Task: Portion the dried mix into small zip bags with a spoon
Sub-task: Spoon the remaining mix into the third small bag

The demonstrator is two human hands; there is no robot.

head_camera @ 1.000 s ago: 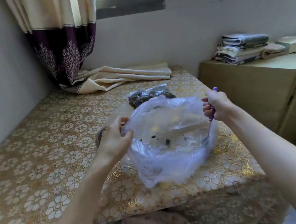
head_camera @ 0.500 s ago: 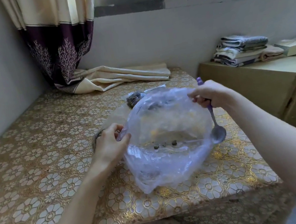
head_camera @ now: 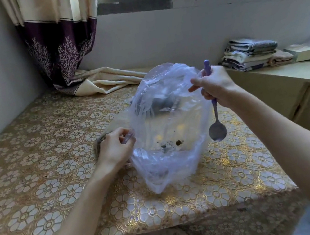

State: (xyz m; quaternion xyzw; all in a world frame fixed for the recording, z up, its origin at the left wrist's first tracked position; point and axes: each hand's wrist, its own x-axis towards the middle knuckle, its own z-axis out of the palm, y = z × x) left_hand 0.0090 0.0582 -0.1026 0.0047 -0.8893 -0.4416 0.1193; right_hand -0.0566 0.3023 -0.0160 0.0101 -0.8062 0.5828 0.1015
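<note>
Both hands pinch the clear bag open between them, right hand also gripping the spoon

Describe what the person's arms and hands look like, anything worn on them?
Both forearms are bare from the frame's lower edge to the wrists, with no sleeves in view. The left hand and right hand wear no gloves. No watch, bracelet or ring is visible on either, and no markings show on them.
</note>
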